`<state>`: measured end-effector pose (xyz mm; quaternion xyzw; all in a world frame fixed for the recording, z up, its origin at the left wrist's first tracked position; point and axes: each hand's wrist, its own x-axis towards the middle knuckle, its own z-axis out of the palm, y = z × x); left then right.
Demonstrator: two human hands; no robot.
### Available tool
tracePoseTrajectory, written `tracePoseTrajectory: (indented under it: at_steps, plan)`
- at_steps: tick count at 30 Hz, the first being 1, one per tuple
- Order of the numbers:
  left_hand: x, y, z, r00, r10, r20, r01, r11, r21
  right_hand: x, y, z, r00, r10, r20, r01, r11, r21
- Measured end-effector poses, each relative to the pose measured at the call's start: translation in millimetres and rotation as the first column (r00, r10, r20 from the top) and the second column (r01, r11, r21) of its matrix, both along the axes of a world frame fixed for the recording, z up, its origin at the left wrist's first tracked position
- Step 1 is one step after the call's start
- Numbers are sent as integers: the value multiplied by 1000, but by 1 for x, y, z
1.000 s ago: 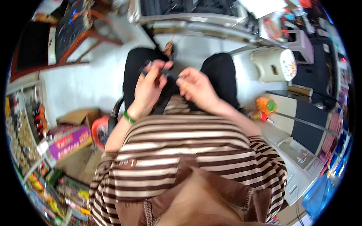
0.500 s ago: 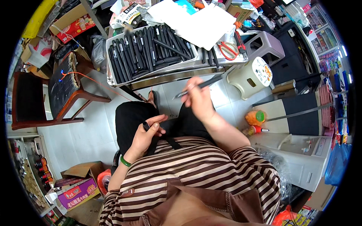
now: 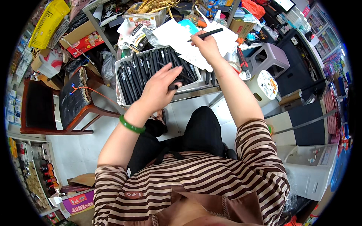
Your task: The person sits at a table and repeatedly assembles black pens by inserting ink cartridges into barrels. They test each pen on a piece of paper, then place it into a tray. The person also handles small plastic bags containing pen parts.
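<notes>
Pen (image 3: 213, 32), black and slim, is pinched between thumb and fingers of the right hand (image 3: 207, 46), held slanted over white papers (image 3: 226, 43); whether paper is touched cannot be told. Left hand (image 3: 160, 87) is held lower and nearer the body, palm down, fingers mostly extended; a short black piece (image 3: 173, 87) is held loosely at its thumb side, rest hidden by the hand. Just beyond the left hand, a white tray (image 3: 118, 84) is packed with black pens (image 3: 138, 73), mostly laid side by side; its front corner is partly covered by the fingers. Tray and papers are carried by a metal-edged table (image 3: 196, 90). Papers are overlapped, spread from beyond the tray to under the right hand. A green bangle (image 3: 132, 125) is worn on the left wrist. To the right of the right hand, red-handled pliers (image 3: 242, 60) are seen, then a purple-grey stool (image 3: 269, 60); a cream stool (image 3: 264, 88) is placed nearer, right of the right forearm. Beyond both hands, pale roots (image 3: 151, 6) are piled in a clear box. Well left of the left hand, a wooden chair (image 3: 39, 109) is placed, an orange cord (image 3: 96, 92) strung from its seat.
</notes>
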<state>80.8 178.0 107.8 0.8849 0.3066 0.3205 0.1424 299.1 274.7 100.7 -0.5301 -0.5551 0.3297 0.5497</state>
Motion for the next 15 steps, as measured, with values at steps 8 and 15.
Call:
tracePoseTrajectory:
  at_steps: [8,15]
  plan:
    - [39,78,-14,916,72,-395,-50,997,65,-1,52,-31,980,-25,199,37,998,-55]
    - [47,89,-24,849,92,-520,-112,994,-6,-2,52,-38,898,-11,441,40,998,-56]
